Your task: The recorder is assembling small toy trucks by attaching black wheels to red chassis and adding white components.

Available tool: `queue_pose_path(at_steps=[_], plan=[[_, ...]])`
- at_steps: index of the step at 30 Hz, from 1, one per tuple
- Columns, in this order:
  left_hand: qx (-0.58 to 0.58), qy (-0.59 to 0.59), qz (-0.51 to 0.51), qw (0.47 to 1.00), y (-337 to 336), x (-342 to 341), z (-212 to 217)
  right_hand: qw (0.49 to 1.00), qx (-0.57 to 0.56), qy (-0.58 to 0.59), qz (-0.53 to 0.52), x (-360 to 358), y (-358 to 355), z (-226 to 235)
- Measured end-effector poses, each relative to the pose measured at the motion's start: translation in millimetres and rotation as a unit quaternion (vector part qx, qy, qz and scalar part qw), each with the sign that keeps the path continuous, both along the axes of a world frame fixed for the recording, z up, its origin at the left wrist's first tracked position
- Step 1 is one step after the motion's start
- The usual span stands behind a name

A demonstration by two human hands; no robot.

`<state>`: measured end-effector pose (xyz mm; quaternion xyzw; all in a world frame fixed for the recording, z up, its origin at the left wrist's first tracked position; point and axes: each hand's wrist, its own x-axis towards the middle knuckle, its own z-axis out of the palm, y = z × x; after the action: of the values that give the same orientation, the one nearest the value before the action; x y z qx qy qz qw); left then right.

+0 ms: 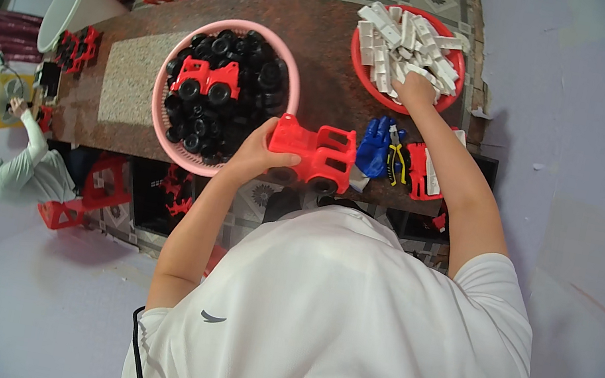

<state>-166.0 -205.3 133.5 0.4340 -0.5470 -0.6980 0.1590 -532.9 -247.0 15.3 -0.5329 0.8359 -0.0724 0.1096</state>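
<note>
- Your left hand [250,154] holds the red toy truck [311,148], with the thumb on its side, near the front edge of the table [323,47]. If this grip becomes loose, the truck could slip and fall toward your lap.
- Your right hand [415,90] is in the red basin [354,56], among the white parts [418,38]. I cannot tell whether the fingers hold a part, because they are hidden.
- These parts are heaped above the rim, so a quick pull could make some spill.
- The pliers [398,161] lie below your right forearm; a low sleeve or elbow could probably push them.
- The pink basket [159,95] is just beside your left hand. A careless swing could knock its black wheels [204,125] or the other truck [208,79] on top.
</note>
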Motion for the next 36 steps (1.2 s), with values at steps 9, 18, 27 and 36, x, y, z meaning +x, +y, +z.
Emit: queue_pose_path(at_steps=[9, 18, 27, 36], plan=[[-0.047, -0.007, 0.048, 0.998, 19, -2, 4, 0.954, -0.074, -0.283, 0.061, 7, 25, 21], [-0.085, -0.016, -0.04, 0.995, 27, -24, 27, 0.869, -0.024, -0.405, 0.282, 119, 98, 168], [-0.261, -0.075, -0.056, 0.961, 41, -37, 47, 0.869, -0.002, -0.381, 0.316, 121, 119, 176], [-0.207, -0.111, -0.051, 0.971, 50, -40, 66, 0.866, 0.001, -0.418, 0.275, 128, 134, 169]])
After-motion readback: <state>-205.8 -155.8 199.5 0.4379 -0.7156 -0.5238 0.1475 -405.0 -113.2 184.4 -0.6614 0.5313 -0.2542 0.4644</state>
